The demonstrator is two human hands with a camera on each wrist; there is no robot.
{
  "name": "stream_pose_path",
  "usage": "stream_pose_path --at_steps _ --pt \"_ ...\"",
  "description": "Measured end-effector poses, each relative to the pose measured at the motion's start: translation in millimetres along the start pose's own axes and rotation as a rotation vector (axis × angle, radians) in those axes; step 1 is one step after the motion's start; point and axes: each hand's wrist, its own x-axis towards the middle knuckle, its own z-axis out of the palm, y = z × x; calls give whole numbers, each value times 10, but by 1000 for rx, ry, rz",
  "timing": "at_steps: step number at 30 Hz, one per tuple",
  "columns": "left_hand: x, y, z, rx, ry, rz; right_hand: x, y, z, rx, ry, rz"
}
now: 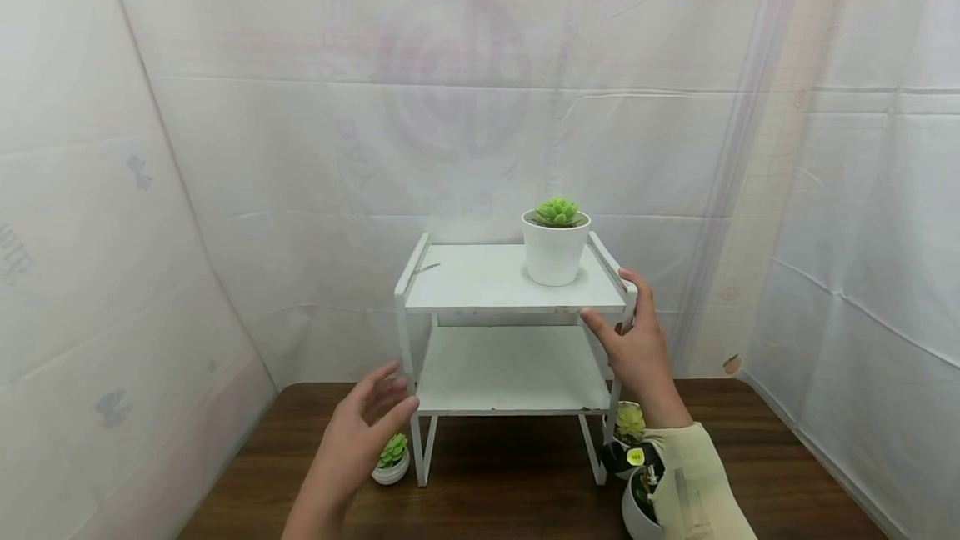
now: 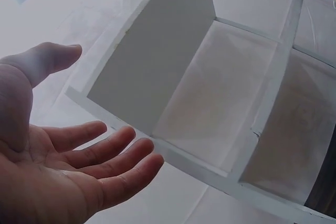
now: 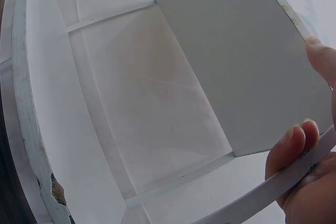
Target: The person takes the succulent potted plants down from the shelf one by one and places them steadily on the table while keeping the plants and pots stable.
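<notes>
A white two-tier shelf rack (image 1: 472, 277) stands on the table. On the right of its top board sits a green succulent in a white pot (image 1: 555, 255), upright. My right hand (image 1: 639, 348) grips the rack's right front corner. In the right wrist view, its fingers (image 3: 289, 148) curl round the white upright, and the thumb touches the front edge of the top board. Beside the left upright is my left hand (image 1: 363, 432), holding nothing. Its fingers (image 2: 118, 145) are spread and slightly bent near the rack in the left wrist view; contact there cannot be told.
A small potted succulent (image 1: 391, 461) stands by the rack's left leg. Close to the right leg are another succulent (image 1: 630, 421), a black object with a yellow label (image 1: 635, 457) and a white pot (image 1: 639, 511), partly hidden by my sleeve. White sheeting (image 1: 322, 148) surrounds the wooden table (image 1: 510, 511).
</notes>
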Motion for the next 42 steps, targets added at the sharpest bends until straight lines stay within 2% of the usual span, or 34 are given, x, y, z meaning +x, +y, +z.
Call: stream_pose_path --at_steps 13,35,42 --pt "-6 149 -1 24 -31 16 0 11 13 18 1 7" --pt "3 286 11 63 -41 48 6 7 12 4 6 18" --pt "4 303 11 49 -50 70 4 4 13 2 2 20"
